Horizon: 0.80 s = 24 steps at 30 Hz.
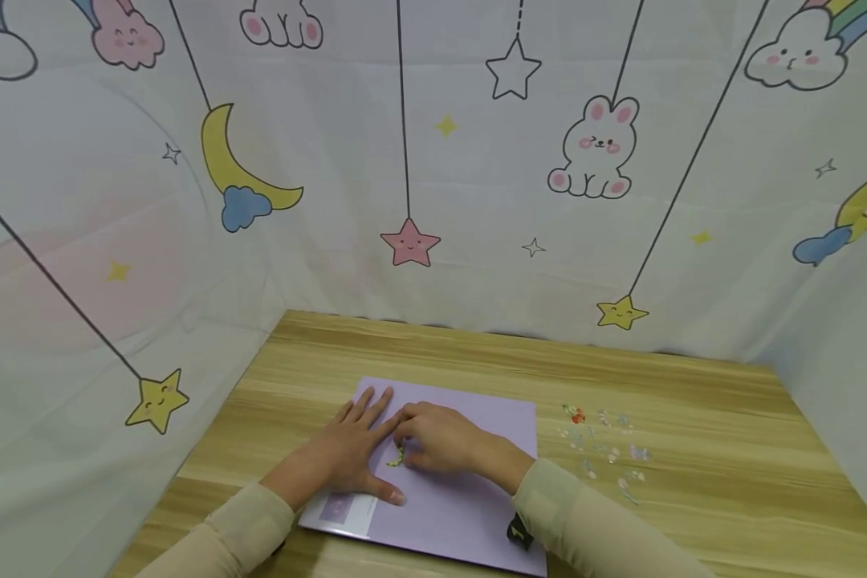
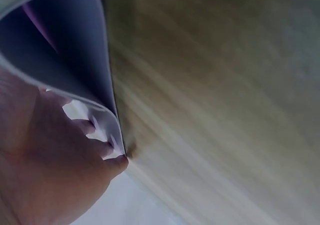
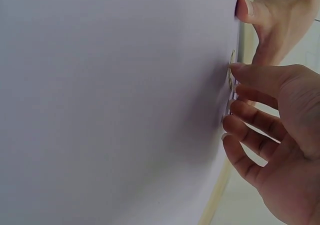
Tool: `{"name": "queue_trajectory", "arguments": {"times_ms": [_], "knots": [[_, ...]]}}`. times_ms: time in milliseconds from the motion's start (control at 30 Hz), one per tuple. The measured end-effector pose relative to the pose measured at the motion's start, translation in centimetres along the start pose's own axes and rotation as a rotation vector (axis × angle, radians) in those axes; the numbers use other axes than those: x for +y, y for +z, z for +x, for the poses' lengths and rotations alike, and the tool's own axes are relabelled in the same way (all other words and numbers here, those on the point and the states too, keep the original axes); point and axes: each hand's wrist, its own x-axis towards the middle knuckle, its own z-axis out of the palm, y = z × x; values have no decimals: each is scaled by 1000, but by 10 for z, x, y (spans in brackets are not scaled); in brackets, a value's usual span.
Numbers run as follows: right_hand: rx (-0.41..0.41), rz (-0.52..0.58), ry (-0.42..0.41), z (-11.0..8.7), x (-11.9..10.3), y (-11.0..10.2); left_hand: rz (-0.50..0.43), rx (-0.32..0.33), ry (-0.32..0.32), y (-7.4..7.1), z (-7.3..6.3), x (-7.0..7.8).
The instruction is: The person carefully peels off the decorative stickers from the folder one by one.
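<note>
A lavender folder (image 1: pixel 470 522) lies on the wooden table, with a pale label at its near left corner. My left hand (image 1: pixel 350 449) rests flat on the folder's left part, fingers spread. In the left wrist view, fingertips of the left hand (image 2: pixel 65 150) show by the folder's hollow, rounded edge (image 2: pixel 107 60). My right hand (image 1: pixel 441 437) has its thumb and forefinger at a small yellow-green sticker (image 1: pixel 397 457) on the cover, partly hidden by the fingers. In the right wrist view, the right hand's thumb (image 3: pixel 245 72) touches the sticker (image 3: pixel 231 57); its other fingers are bent.
On the table to the right of the folder lie several small translucent pieces (image 1: pixel 639 453) and a red-and-green one (image 1: pixel 574 414). A dark object (image 1: pixel 520 531) shows under my right sleeve. A patterned white cloth (image 1: pixel 477 273) stands behind the table.
</note>
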Motion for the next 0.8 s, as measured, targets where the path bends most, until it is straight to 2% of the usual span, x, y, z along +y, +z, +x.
{"name": "queue_trajectory", "arguments": {"times_ms": [233,567,700,800], "knots": [[3,-25,-8,-2,-2,-1,-9,-14,-5,-3,0,2],[6,-123,-25,-3,-5,-3,-25,-1,-1,-5,-1,2],[10,-116,-28,-3,-5,-3,-25,-4,-3,-4,0,2],[14,-69,-18,-3,-4,-2,-21,-8,-6,-4,0,2]]}}
